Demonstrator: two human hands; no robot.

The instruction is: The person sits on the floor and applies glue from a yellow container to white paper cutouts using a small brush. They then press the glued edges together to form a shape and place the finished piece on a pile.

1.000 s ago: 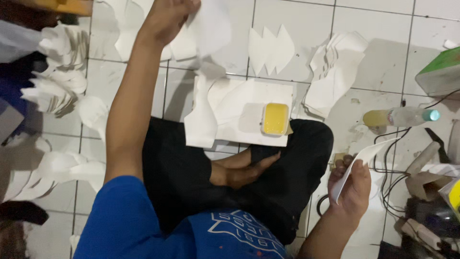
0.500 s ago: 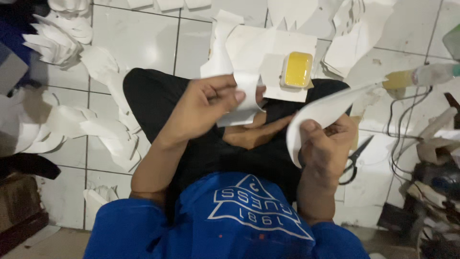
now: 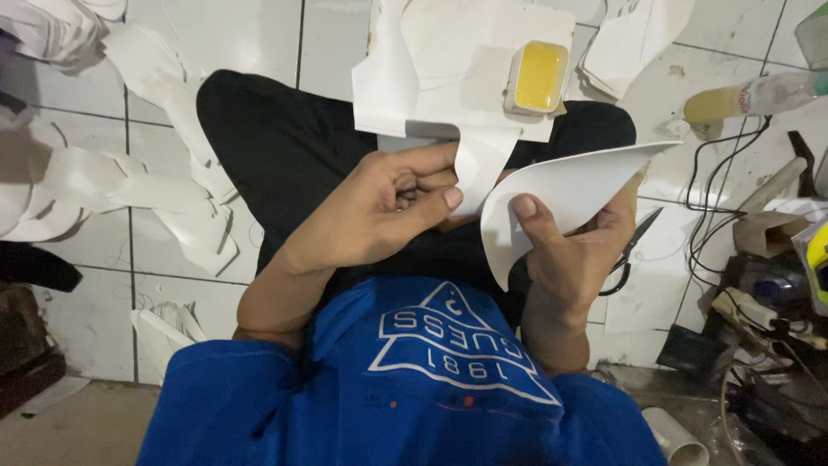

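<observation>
Both hands have drawn in to centre frame: left hand [image 3: 392, 211] pinches a paper strip [image 3: 476, 173], right hand [image 3: 569, 250] grips a curled paper sheet [image 3: 569, 190]. Best to line edges up squarely before pressing.

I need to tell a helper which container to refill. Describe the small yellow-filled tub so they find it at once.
Start at the white board lying across the black-trousered knees. On its right corner sits the shallow tub: rounded rectangle, pale rim, filled with yellow, unlike the flat white paper cut-outs all around.
</observation>
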